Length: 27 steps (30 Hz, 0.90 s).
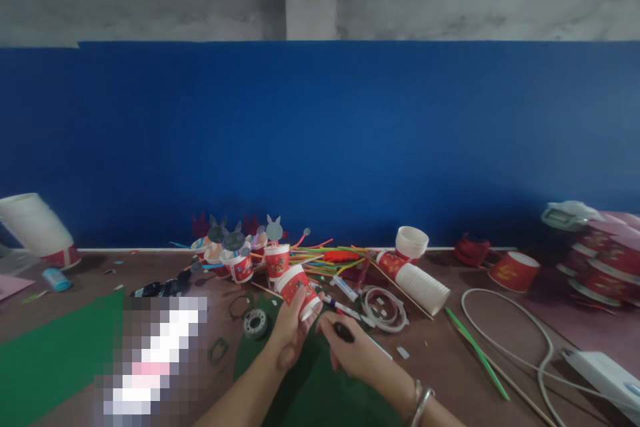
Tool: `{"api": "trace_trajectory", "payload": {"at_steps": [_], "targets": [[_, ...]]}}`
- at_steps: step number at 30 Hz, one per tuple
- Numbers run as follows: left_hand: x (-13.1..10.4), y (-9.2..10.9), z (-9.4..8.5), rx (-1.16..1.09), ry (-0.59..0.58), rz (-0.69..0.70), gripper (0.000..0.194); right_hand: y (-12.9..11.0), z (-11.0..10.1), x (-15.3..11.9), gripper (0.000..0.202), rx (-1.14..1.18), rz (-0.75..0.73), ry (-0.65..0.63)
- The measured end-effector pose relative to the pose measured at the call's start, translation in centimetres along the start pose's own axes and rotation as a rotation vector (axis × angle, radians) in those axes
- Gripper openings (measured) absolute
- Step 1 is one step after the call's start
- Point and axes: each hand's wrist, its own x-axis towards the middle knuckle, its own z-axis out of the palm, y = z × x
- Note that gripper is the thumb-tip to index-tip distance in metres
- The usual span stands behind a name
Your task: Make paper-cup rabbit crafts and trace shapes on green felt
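Note:
My left hand (291, 323) is closed around a red printed paper cup (299, 287), which is tilted with its white end toward my right hand. Close beside it, my right hand (345, 343) grips a slim tool with a dark rounded end (344, 331); its tip is hidden by the fingers, so I cannot tell its exact kind. Both hands are over a dark green sheet (310, 387). Just behind the held cup stands another red paper cup (277, 261) with a grey rabbit-eared cutout (274, 228). Similar decorated cups (237, 265) are grouped to its left.
Coloured pipe cleaners (320, 255) lie behind my hands. A tape roll (255, 323) is left; coiled clear tubing (384, 309) and stacked paper cups (423, 285) are right. A white cable (545, 340) reaches a power strip (603, 373). A blue wall (320, 133) closes the back.

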Motion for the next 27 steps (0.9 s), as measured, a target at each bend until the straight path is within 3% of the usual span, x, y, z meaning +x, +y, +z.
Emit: {"api": "trace_trajectory", "payload": {"at_steps": [3, 5, 7, 9, 11, 15, 17, 20, 22, 24, 27], "targets": [[-0.3, 0.4, 0.4, 0.015, 0.009, -0.028, 0.018, 0.3, -0.8, 0.7, 0.031, 0.491, 0.270, -0.264], [-0.5, 0.6, 0.4, 0.050, -0.037, -0.050, 0.024, 0.3, -1.3, 1.2, 0.027, 0.759, 0.329, -0.448], [-0.4, 0.7, 0.3, 0.069, -0.076, -0.061, 0.029, 0.3, -1.5, 1.4, 0.025, 0.856, 0.359, -0.520], [-0.2, 0.5, 0.0, 0.058, -0.086, -0.051, 0.031, 0.3, -1.2, 1.4, 0.028, 0.744, 0.342, -0.409], [0.3, 0.2, -0.3, 0.029, -0.086, -0.037, 0.034, 0.3, -0.9, 1.0, 0.032, 0.476, 0.262, -0.203], [0.9, -0.4, -0.9, -0.012, -0.088, -0.035, 0.038, -0.1, -0.6, -0.1, 0.023, -0.184, -0.126, 0.132], [0.8, -0.5, -0.9, -0.016, -0.078, -0.047, 0.036, -0.4, -0.7, -0.6, 0.010, -0.467, -0.194, 0.196], [0.3, -0.3, -0.6, 0.012, -0.041, -0.050, 0.029, -0.7, -0.5, -0.8, 0.026, -0.729, -0.098, 0.182], [0.2, -0.2, -0.4, 0.038, 0.004, -0.043, 0.025, -0.7, -0.3, -0.8, 0.027, -0.692, -0.122, 0.170], [0.2, -0.2, -0.2, 0.034, 0.014, -0.039, 0.022, -0.4, 0.0, -0.6, 0.016, -0.455, -0.131, 0.147], [0.2, -0.1, 0.0, -0.019, -0.003, -0.052, 0.018, 0.2, 0.1, 0.1, 0.030, 0.034, 0.076, -0.003]]}}
